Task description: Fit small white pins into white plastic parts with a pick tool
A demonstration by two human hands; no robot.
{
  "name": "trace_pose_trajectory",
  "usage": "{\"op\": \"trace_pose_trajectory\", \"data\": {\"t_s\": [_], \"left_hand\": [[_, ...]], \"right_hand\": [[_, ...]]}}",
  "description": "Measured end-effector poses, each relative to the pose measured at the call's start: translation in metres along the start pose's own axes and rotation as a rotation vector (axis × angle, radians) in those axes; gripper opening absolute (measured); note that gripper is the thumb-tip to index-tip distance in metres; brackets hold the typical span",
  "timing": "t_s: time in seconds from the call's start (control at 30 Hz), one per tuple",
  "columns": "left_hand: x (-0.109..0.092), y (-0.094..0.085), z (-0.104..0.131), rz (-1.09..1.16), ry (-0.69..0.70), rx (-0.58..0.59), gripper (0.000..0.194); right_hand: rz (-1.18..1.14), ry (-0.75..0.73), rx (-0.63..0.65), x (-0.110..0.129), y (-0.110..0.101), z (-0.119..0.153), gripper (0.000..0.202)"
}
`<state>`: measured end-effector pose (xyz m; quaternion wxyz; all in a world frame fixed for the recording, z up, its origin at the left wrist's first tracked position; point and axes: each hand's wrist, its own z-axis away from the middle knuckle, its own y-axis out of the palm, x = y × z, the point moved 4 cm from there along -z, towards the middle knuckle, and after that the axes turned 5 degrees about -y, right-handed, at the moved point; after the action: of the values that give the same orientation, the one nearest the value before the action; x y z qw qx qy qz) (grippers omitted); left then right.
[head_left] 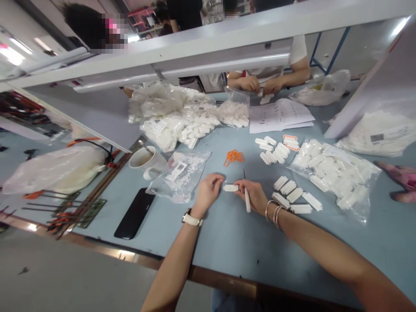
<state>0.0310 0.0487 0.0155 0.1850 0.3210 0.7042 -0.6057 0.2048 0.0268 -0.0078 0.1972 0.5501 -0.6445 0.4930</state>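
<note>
My right hand [252, 194] is closed on a small white oblong plastic piece [231, 188], pinched at its right end. The same hand also holds a slim tool with a white handle [247, 200] and a thin dark tip pointing away from me. Just left of the piece is my left hand [210, 188], its fingers curled together, and anything between the fingertips is too small to make out. A small pile of orange rectangular frames [234, 157] lies beyond both hands. To the right are several loose white pieces [295, 194], with more white pieces [273, 149] farther back, some with orange frames.
Bags of white parts [338, 173] lie at right, and more bags [178, 115] at the back. A clear bag of tiny parts [182, 173], a mug with a spoon [146, 160] and a black phone [134, 213] are at left. Across the bench, a person's hands [261, 84] handle white pieces.
</note>
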Motion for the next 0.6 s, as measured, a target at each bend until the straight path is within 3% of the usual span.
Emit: {"op": "trace_pose_trajectory", "data": {"t_s": [0.1,0.2,0.33,0.6], "left_hand": [[-0.005,0.001,0.001,0.289,-0.034,0.073,0.019],[-0.014,0.005,0.005,0.409,0.01,0.158,0.019],[-0.019,0.013,0.008,0.39,0.04,0.181,0.015],[-0.015,0.016,0.009,0.266,0.092,0.115,0.011]], "right_hand": [[-0.021,0.037,0.008,0.0,0.0,0.0,0.018],[-0.042,0.05,0.024,0.002,0.001,-0.001,0.02],[-0.027,0.039,0.037,0.004,0.001,-0.002,0.02],[0.04,0.004,0.056,0.006,0.0,-0.003,0.019]]}}
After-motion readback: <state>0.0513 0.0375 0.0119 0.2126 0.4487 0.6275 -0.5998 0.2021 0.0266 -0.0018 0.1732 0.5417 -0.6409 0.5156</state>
